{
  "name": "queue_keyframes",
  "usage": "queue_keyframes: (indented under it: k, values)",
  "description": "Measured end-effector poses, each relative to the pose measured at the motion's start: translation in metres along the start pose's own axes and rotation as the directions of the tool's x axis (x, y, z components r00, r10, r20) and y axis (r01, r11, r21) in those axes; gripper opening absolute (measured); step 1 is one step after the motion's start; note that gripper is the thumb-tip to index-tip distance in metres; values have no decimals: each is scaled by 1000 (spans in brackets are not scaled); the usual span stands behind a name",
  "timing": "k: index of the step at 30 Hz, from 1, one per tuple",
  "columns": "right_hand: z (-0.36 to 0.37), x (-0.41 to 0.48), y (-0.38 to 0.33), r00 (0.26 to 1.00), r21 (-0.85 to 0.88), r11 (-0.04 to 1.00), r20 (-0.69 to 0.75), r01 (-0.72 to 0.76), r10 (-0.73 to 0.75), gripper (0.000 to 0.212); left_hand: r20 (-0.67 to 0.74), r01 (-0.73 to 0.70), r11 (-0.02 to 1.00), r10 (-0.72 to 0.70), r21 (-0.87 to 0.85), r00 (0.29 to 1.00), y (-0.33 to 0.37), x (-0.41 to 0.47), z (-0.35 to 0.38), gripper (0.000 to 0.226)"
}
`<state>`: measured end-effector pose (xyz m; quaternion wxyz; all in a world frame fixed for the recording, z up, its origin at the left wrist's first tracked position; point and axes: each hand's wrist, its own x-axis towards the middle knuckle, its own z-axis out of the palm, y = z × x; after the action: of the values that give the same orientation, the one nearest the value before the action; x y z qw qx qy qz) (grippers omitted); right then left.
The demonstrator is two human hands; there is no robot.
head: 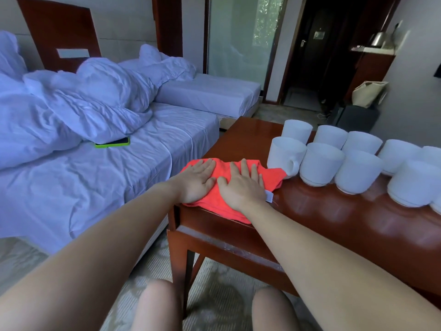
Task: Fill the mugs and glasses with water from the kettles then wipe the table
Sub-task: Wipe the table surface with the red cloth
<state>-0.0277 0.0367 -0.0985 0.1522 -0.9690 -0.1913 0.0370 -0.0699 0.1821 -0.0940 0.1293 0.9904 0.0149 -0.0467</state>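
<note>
Scanning my feed from the left, I see a green-cased phone (pixel 112 142) on the rumpled bed (pixel 143 177). At the wooden table's (pixel 334 211) left end, the left hand (pixel 198 180) lies flat on the orange cloth (pixel 272 179), fingers straight and close together. The right hand (pixel 243 185) presses beside it, fingers slightly spread. The cloth's long axis runs left to right, its right tip pointing at the handled white mug (pixel 284 154), just beside its base. More white mugs (pixel 358 170) stand in rows further right.

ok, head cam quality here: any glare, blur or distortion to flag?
Head view: wide-angle stretch on the forearms and the edge mugs; soft glare patches on the glossy table; left hand and right hand, flat on the red cloth, look sharp; the doorway is underexposed.
</note>
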Motion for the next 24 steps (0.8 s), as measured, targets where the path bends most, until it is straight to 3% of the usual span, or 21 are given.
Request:
queue_keyframes:
  k: [12,24]
  values:
    - [-6,112,0,988,18,988,25,-151,151,63,29,-92,996,92,6,995,-40,123,-15,60]
    - [-31,277,23,926,51,927,102,-370,364,67,91,-228,973,231,-37,969,-53,292,-44,60]
